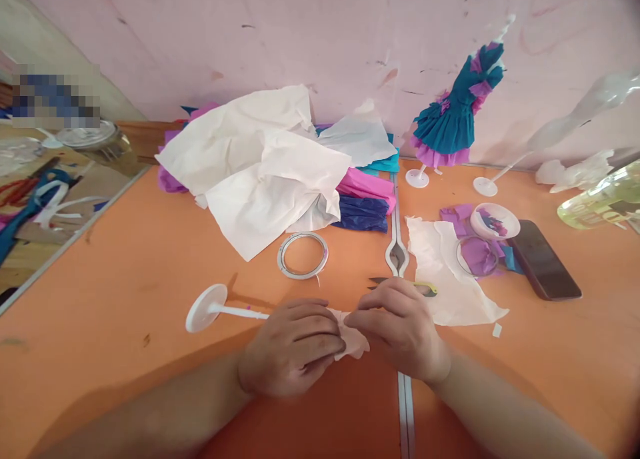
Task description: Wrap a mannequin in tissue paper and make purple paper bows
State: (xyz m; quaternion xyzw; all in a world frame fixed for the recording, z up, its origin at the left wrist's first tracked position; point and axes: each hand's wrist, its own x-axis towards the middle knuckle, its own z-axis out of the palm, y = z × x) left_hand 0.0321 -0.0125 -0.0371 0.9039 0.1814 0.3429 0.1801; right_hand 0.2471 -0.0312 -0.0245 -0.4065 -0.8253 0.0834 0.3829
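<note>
My left hand (295, 346) is closed around a white plastic stand (240, 312) with a round base, which lies on its side pointing left. From between my hands pokes a small piece of pale crepe paper (353, 339). The fingertips of my right hand (405, 326) pinch the paper's upper edge. The stand's other end is hidden by my left hand and the paper. Scissors with a yellow-green handle (427, 289) lie just beyond my right hand. Past my left hand is a roll of white tape (303, 255) lying flat.
White paper sheets (270, 172) cover coloured crepe paper (367, 189) by the wall. A paper-dressed figure (450, 112) and a clear figure (560, 122) stand at back right. Small bowl (495, 221), phone (545, 259) and yellowish bottle (600, 199) sit right. A person's blurred part appears at left.
</note>
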